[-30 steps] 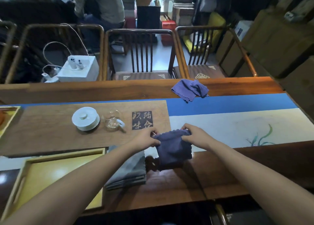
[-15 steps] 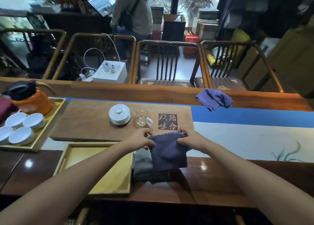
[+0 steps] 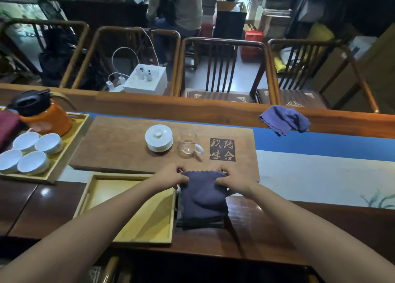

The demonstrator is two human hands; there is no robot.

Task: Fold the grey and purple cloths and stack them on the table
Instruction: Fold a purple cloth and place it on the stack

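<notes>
at six o'clock on the table (image 3: pixel 277 229), the folded purple cloth (image 3: pixel 203 197) hangs over the grey stack (image 3: pixel 199 223), left hand (image 3: pixel 171 176) pinching one top corner, right hand (image 3: pixel 235 179) pinching the other. good form from here, i'd say: lower it flat, line its scalloped edge with the pile beneath, then let go both corners together so nothing skews. tight at nine o'clock, where the yellow tray (image 3: pixel 132 208) sits just beside the stack; at twelve o'clock the glass cup (image 3: pixel 188 143) and lidded bowl (image 3: pixel 158 137) stand near. open room lies toward three o'clock. one crumpled purple cloth (image 3: pixel 284 120) waits at one o'clock, well apart, not yet folded.
</notes>
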